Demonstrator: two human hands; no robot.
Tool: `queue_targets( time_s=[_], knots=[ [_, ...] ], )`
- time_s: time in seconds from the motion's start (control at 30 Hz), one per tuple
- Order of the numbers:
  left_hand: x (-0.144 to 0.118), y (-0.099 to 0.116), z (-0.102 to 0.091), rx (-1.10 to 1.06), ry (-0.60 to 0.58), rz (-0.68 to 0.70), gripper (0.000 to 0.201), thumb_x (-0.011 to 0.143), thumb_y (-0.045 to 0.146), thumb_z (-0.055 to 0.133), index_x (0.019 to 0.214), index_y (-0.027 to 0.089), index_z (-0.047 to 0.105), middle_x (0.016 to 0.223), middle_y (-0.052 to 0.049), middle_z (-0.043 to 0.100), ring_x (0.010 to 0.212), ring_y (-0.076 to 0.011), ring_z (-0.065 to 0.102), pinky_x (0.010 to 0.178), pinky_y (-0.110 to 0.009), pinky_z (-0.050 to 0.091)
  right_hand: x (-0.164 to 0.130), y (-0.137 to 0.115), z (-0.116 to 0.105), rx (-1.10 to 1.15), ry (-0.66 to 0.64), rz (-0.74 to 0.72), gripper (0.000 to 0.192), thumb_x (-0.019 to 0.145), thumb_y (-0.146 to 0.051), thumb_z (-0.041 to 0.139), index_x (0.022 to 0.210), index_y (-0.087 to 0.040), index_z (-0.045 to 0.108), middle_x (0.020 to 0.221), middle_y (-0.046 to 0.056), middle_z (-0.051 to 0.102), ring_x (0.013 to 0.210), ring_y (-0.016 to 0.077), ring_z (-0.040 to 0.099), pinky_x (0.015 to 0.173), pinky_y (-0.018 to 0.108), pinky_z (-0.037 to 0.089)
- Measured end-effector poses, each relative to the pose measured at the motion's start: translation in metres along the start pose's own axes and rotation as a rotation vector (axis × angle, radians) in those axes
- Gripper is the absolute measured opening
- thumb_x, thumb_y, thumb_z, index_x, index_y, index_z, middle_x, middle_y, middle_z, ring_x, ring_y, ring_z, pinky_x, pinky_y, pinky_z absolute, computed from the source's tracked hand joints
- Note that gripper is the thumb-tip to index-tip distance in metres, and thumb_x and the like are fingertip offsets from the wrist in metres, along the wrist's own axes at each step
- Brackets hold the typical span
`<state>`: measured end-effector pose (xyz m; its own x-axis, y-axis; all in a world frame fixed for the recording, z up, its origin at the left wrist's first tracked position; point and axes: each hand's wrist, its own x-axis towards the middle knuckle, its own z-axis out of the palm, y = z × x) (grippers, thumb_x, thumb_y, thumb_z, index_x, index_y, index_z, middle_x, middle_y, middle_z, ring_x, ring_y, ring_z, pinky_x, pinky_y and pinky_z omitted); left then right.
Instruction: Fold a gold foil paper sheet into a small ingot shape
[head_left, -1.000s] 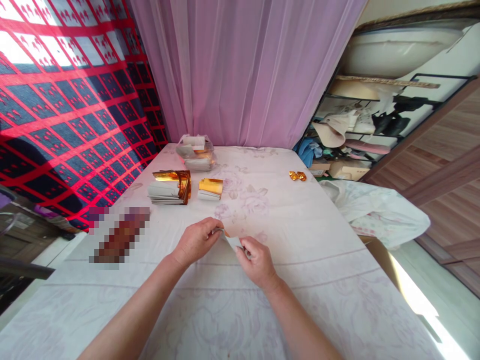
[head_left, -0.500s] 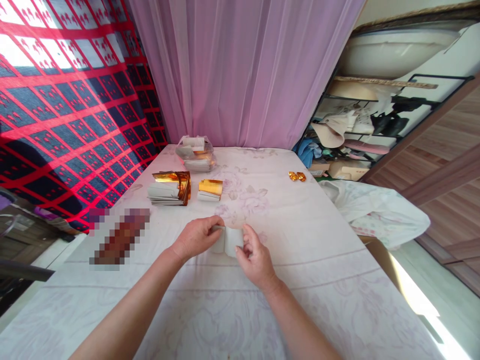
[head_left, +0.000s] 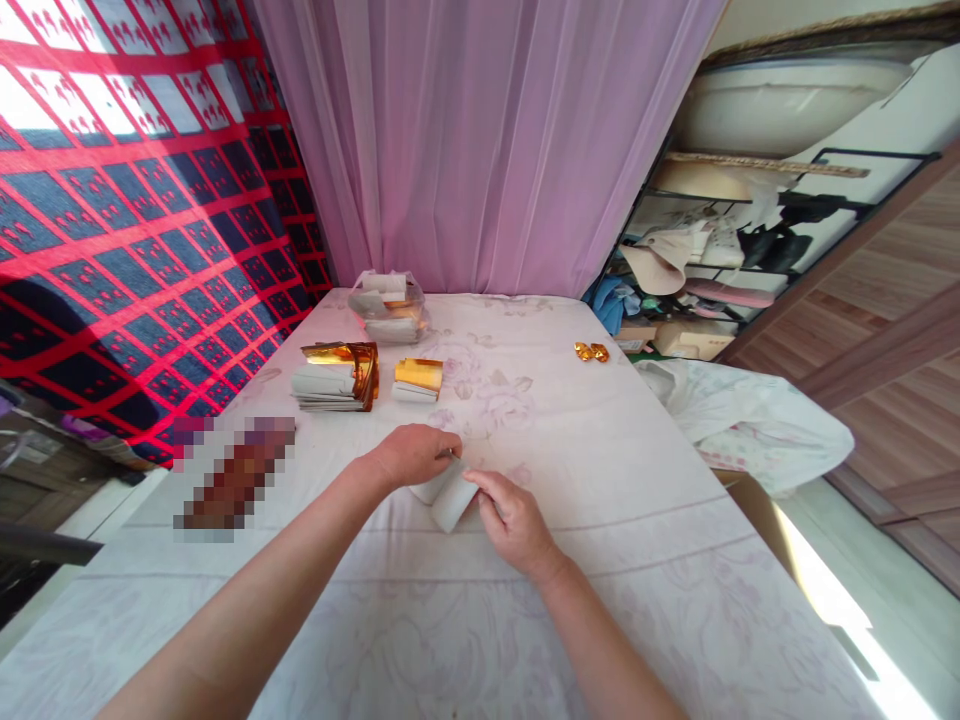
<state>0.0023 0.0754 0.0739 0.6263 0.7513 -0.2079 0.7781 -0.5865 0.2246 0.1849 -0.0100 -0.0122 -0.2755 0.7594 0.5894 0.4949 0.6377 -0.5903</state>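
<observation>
Near the middle of the flower-patterned cloth (head_left: pixel 630 450), a grey-white paper (head_left: pixel 454 497) is held between both hands, with two pale panels showing side by side, the nearer one slanted. The left hand (head_left: pixel 421 455) has its fingers curled and closed on the upper edge of the paper, though the very tips are partly hidden. The right hand (head_left: pixel 514 520) has its fingers drawn in close, the tips gripping the upper right edge with little gap that I can make out. The step in hand looks to be bending or folding this paper, about midway through, I judge; the next move calls for a steady left hold while the right guides the edge and presses any crease evenly. Beyond the left hand lie a large stack of gold-and-grey sheets (head_left: pixel 326 387) and, just beside it, a smaller stack (head_left: pixel 418 380), with a clear bag (head_left: pixel 386 310) of similar papers behind them. Well apart, toward the far right, sit two small shaped gold pieces (head_left: pixel 591 352) (likely the same material, judging by the shine).
</observation>
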Motion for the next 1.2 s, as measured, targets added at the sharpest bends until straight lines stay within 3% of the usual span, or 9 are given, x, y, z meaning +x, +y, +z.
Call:
queue_targets(
  time_s=[0.1,0.27,0.43,0.53,0.63,0.73,0.83,0.93,1.2],
  knots=[
    [0.011,-0.003,0.004,0.002,-0.023,0.077,0.024,0.081,0.02,0.051,0.095,0.029,0.07,0.101,0.001,0.071,0.093,-0.0181,0.063,0.07,-0.023,0.044,-0.001,0.005,-0.007,-0.083,-0.053,-0.003,0.04,0.09,-0.008,0.041,0.121,-0.025,0.058,0.103,0.005,0.07,0.092,0.0159,0.067,0.081,0.028,0.054],
    [0.025,0.002,0.018,-0.034,-0.007,0.152,0.023,0.081,0.018,0.053,0.093,0.026,0.071,0.104,-0.002,0.067,0.092,-0.0181,0.064,0.073,-0.024,0.046,0.0,0.008,-0.023,-0.314,-0.143,0.02,0.028,0.086,-0.009,0.052,0.1,-0.024,0.07,0.093,0.005,0.064,0.081,0.0162,0.062,0.072,0.027,0.051],
    [0.027,0.003,0.038,-0.132,0.074,0.182,0.032,0.078,0.012,0.054,0.104,0.025,0.068,0.113,-0.002,0.064,0.094,-0.0167,0.064,0.081,-0.025,0.049,0.003,0.005,-0.031,-0.377,-0.217,-0.039,0.025,0.077,-0.005,0.06,0.086,-0.025,0.072,0.11,0.006,0.065,0.097,0.021,0.059,0.083,0.035,0.05],
    [0.015,0.001,0.046,-0.19,0.168,0.132,0.042,0.08,0.01,0.05,0.119,0.021,0.059,0.12,-0.006,0.061,0.102,-0.0181,0.062,0.09,-0.029,0.048,0.004,0.003,-0.029,-0.348,-0.257,-0.06,0.025,0.076,-0.005,0.059,0.084,-0.024,0.071,0.108,0.005,0.069,0.098,0.0219,0.06,0.086,0.038,0.05],
    [-0.009,0.0,0.051,-0.287,0.274,0.076,0.032,0.084,0.01,0.046,0.109,0.021,0.062,0.112,-0.005,0.064,0.097,-0.017,0.063,0.087,-0.029,0.049,0.004,0.002,-0.025,-0.312,-0.275,-0.057,0.024,0.077,-0.005,0.056,0.085,-0.024,0.07,0.103,0.003,0.071,0.1,0.0214,0.061,0.087,0.038,0.049],
    [-0.038,0.002,0.058,-0.37,0.297,0.07,0.016,0.087,0.02,0.052,0.099,0.021,0.063,0.102,-0.003,0.066,0.092,-0.0174,0.063,0.082,-0.029,0.05,0.003,0.001,-0.021,-0.303,-0.285,-0.053,0.023,0.078,-0.007,0.055,0.086,-0.023,0.07,0.1,0.003,0.073,0.102,0.0218,0.061,0.087,0.038,0.049],
    [-0.057,0.003,0.071,-0.324,0.321,0.085,0.023,0.085,0.031,0.062,0.107,0.022,0.063,0.109,-0.006,0.068,0.1,-0.022,0.062,0.09,-0.037,0.048,0.002,0.0,-0.018,-0.297,-0.288,-0.044,0.023,0.079,-0.008,0.055,0.087,-0.023,0.069,0.099,0.003,0.073,0.1,0.0214,0.061,0.087,0.038,0.049],
    [-0.064,0.004,0.083,-0.264,0.363,0.104,0.037,0.079,0.034,0.07,0.113,0.021,0.062,0.116,-0.008,0.066,0.108,-0.0258,0.059,0.096,-0.044,0.045,0.002,-0.002,-0.015,-0.286,-0.285,-0.043,0.021,0.079,-0.008,0.055,0.085,-0.023,0.069,0.096,0.003,0.072,0.095,0.0201,0.061,0.086,0.038,0.049],
    [-0.068,0.007,0.094,-0.21,0.45,0.138,0.036,0.08,0.027,0.066,0.115,0.021,0.061,0.119,-0.009,0.065,0.113,-0.0271,0.058,0.101,-0.048,0.044,0.001,-0.005,-0.014,-0.275,-0.26,-0.016,0.019,0.076,-0.01,0.06,0.083,-0.024,0.07,0.108,0.004,0.069,0.102,0.0223,0.057,0.09,0.041,0.047]
  ],
)
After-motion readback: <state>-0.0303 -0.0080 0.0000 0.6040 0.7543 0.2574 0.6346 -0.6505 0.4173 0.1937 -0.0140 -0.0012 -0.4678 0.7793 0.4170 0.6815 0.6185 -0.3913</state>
